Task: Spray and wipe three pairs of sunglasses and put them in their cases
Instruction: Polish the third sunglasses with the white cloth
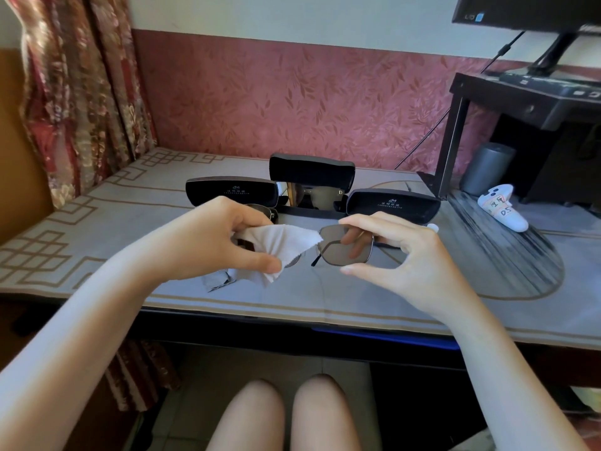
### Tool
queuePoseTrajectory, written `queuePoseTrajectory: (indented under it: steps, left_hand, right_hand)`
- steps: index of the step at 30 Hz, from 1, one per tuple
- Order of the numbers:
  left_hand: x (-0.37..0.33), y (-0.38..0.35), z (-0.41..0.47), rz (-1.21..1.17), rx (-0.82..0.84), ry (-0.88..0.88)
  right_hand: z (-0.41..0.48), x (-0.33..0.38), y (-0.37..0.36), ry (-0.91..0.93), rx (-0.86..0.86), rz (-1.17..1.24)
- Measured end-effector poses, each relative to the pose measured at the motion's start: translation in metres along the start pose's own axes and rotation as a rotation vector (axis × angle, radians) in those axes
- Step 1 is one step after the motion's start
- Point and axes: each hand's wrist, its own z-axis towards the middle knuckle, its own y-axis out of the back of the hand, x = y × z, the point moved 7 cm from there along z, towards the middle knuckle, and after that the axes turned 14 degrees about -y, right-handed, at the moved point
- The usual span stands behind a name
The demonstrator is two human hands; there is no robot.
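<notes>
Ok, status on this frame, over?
Left hand pinches white cloth over one lens. Right hand grips sunglasses by other rim. Cases open behind, nothing in the way.

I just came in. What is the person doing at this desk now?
A person is cleaning a pair of sunglasses held above the desk. The right hand pinches the frame at one lens, while the left hand presses a white cloth on the other lens. Behind them three black cases stand open; the middle case already holds another pair.
</notes>
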Motion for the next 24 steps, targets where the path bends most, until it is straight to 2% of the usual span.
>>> queuePoseTrajectory:
  steps: [9, 13, 19, 24]
  left_hand:
    - [0.002, 0.014, -0.007, -0.001, 0.105, -0.024]
    - [0.003, 0.014, -0.008, -0.084, 0.071, -0.063]
    - [0.001, 0.014, -0.004, -0.049, -0.068, -0.059]
    - [-0.01, 0.011, 0.006, -0.032, -0.122, -0.082]
  right_hand:
    - [0.002, 0.001, 0.0, -0.016, 0.0, -0.021]
    - [0.001, 0.003, 0.0, -0.015, -0.001, -0.005]
    - [0.0, 0.003, -0.002, -0.029, -0.015, -0.009]
    - [-0.001, 0.006, -0.001, 0.008, -0.006, 0.055]
